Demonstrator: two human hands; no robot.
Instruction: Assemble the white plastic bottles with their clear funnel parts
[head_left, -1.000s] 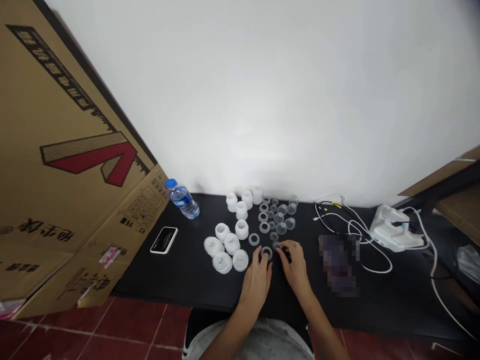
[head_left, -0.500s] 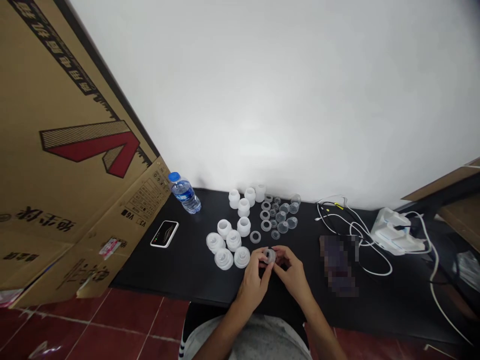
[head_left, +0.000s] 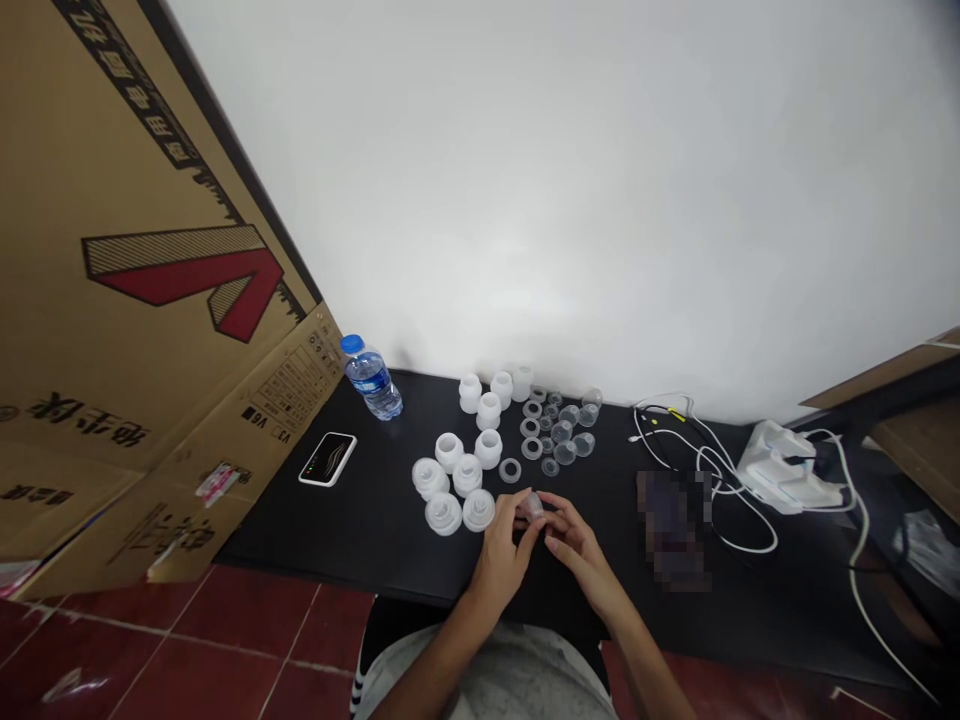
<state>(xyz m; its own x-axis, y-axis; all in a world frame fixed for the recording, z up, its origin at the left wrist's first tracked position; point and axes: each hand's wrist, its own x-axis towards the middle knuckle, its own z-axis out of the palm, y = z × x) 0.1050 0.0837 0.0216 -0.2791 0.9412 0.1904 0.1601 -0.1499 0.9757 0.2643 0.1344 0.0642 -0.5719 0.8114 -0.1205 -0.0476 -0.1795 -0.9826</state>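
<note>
I have the left hand (head_left: 501, 565) and right hand (head_left: 579, 552) angled inward, both grips clenched in a fingertip pinch on a small clear plastic cap (head_left: 534, 506), held over the black counter (head_left: 300, 530). At ten o'clock, the cardboard box (head_left: 187, 400) reads V6.

Past your grip (head_left: 531, 510), a white wall (head_left: 540, 200) rises behind the black table (head_left: 277, 540). A large cardboard carton (head_left: 150, 300) leans to your left, and dark red floor tiles (head_left: 225, 625) spread below on your near side.
</note>
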